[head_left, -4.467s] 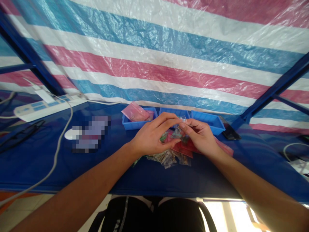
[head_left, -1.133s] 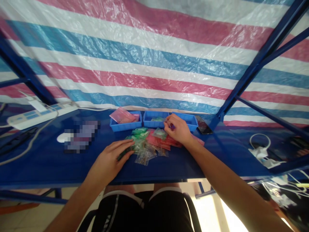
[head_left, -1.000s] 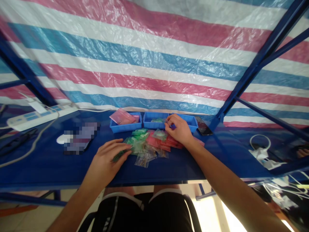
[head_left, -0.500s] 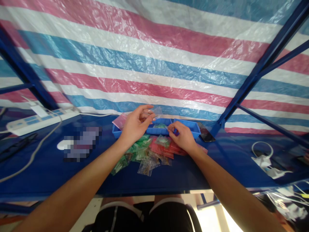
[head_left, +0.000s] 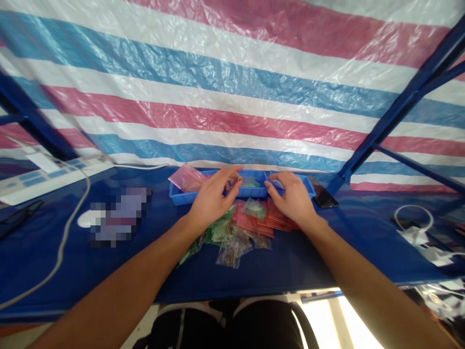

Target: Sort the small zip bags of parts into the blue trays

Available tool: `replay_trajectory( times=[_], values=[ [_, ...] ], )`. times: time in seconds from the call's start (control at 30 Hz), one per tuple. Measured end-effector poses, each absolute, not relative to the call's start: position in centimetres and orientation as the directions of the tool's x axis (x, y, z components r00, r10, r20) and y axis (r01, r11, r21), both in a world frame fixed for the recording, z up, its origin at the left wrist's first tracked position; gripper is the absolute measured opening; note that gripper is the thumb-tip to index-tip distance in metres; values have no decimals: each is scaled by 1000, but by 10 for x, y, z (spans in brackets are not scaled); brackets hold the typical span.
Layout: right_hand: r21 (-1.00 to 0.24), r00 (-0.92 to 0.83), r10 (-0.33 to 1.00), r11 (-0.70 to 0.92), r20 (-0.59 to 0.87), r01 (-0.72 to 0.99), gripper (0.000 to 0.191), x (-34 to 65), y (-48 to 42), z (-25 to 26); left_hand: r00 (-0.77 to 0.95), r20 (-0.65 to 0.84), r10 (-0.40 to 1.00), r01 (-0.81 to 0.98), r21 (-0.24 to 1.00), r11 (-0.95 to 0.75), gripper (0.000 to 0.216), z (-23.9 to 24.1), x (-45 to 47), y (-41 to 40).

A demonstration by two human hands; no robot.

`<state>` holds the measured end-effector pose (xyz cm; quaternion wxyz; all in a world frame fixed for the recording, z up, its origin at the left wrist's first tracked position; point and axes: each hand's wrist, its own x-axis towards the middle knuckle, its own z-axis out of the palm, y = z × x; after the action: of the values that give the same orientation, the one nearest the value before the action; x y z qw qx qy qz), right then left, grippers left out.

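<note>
A long blue divided tray (head_left: 178,198) stands toward the back of the blue table. Over its middle is my left hand (head_left: 214,196), fingers curled toward the thumb; anything pinched there is too small to make out. My right hand (head_left: 293,198) reaches to the right compartment, thumb and forefinger apart, beside some clear plastic. Small green pieces (head_left: 253,183) lie in the middle compartment. A pink plastic bag (head_left: 188,177) leans on the tray's left end. In front are piled red bags (head_left: 252,222), green bags (head_left: 218,230) and clear bags with small brass-coloured parts (head_left: 230,253).
A phone (head_left: 324,195) lies right of the tray. Farther right are a white cable loop (head_left: 414,208) and white bits. A power strip (head_left: 43,178) with a cable (head_left: 67,213) is on the left, near a white oval item (head_left: 85,219). A striped sheet (head_left: 218,111) hangs behind.
The clear bag at my left fingertips is no longer visible there. My left hand is lower over the tray; my right thumb and forefinger have parted. The view has shifted slightly.
</note>
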<state>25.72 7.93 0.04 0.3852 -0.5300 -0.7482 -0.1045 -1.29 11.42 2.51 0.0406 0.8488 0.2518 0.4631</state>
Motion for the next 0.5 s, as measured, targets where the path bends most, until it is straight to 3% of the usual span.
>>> replay_trajectory(
  times=[0.2, 0.37, 0.5],
  values=[
    [-322, -25, 787, 281, 616, 904, 28, 266, 82, -7, 496, 748, 441, 368, 279, -887, 36, 19, -11, 114],
    [-336, -82, 667, 473, 740, 815, 22, 253, 69, 9, 496, 750, 437, 360, 281, -890, 37, 20, -10, 112],
    [-549, -97, 716, 608, 691, 574, 35, 232, 52, 19, 519, 744, 420, 337, 274, -901, 39, 19, -10, 109]
  ],
)
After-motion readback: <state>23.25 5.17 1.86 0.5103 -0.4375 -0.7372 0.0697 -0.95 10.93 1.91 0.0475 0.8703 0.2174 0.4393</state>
